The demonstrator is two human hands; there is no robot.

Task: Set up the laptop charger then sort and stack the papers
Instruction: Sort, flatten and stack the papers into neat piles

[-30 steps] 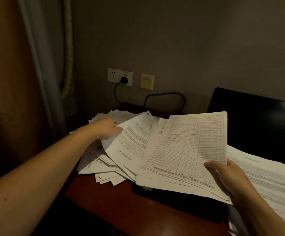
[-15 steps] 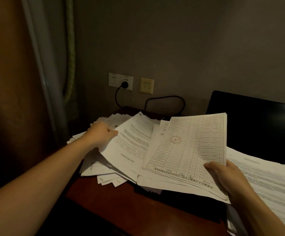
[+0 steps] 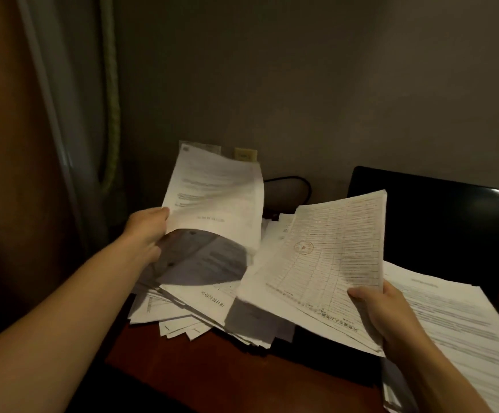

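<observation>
I see matt white paper sheets (image 3: 328,257) lower centre, a glossy black laptop lid (image 3: 439,222) right, polished reddish wood desk (image 3: 212,371) below

Both forearms reach forward. Left hand (image 3: 145,234), higher, pinches a sheet (image 3: 215,192); right hand (image 3: 384,318) grips a stack (image 3: 325,254), thumb on top.

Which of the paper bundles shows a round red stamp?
The table-ruled bundle in the right hand; the raised sheets in the left hand show only text lines.
</observation>
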